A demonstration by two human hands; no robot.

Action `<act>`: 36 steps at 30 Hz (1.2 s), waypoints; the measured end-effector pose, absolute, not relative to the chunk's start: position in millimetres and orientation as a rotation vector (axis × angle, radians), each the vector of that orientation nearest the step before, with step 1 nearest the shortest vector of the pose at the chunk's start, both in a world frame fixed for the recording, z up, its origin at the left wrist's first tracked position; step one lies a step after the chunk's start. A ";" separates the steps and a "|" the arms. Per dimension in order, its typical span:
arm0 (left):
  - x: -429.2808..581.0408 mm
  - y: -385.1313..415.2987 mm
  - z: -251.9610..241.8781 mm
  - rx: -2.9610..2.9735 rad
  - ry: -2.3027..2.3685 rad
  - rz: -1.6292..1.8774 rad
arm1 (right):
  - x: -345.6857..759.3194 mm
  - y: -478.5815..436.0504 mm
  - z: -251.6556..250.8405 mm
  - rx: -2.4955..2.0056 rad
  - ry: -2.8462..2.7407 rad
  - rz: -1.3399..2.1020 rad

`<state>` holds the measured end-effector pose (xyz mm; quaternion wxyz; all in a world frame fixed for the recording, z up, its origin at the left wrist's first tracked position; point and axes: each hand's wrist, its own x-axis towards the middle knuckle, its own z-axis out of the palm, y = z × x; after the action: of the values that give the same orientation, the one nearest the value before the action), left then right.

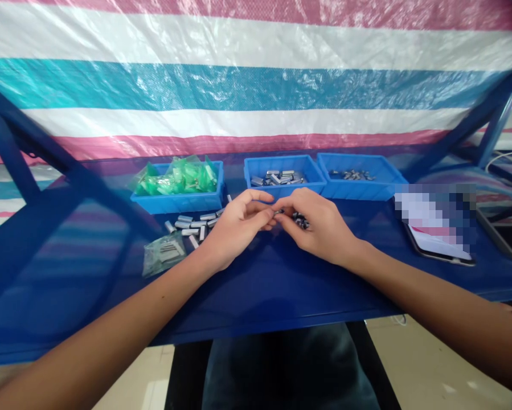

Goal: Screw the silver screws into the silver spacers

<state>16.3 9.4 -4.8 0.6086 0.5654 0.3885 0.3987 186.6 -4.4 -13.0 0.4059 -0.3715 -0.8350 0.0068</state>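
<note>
My left hand (242, 225) and my right hand (318, 222) meet above the table, fingertips pinched together around a small metal part (278, 212). Fingers cover most of that part, so its exact kind cannot be made out. Beneath and behind my right hand lies a pile of small dark, shiny metal pieces (300, 221), partly hidden. Several silvery metal cylinders (190, 232) are scattered to the left of my left hand. Beside them is a clear plastic bag (164, 250) with slim metal pieces in it.
A blue bin (179, 202) at the back left holds green plastic packets (191, 175). Another blue bin (318, 187) holds metal cylinders (277, 178), and a third bin (379, 191) holds small metal pieces (353, 175). At right lies a phone-like device (435, 233), partly pixelated, on the blue table (256, 296).
</note>
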 end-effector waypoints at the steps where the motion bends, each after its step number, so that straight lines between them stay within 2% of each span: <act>1: 15.9 9.8 -5.3 1.305 0.891 0.941 | 186.5 -4.3 -12.8 -0.954 -2.095 0.007; 19: 12.5 11.3 2.0 1.276 0.825 0.945 | 190.3 -4.9 -9.4 -0.868 -2.071 -0.034; 27: 12.6 11.6 -2.4 1.351 0.829 0.828 | 189.9 -5.5 -7.6 -0.906 -2.013 0.066; 31: 12.1 9.7 -4.1 1.672 0.900 0.767 | 190.1 -5.3 -4.3 -1.009 -1.889 0.040; 36: 12.8 1.3 -4.1 2.273 0.851 0.669 | 209.3 -3.1 11.3 -1.112 -1.546 -0.245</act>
<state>12.8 1.3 -4.1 0.3069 0.8593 0.3218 0.2527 209.3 -3.1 11.3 0.5734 -0.4743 -0.6598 -0.1047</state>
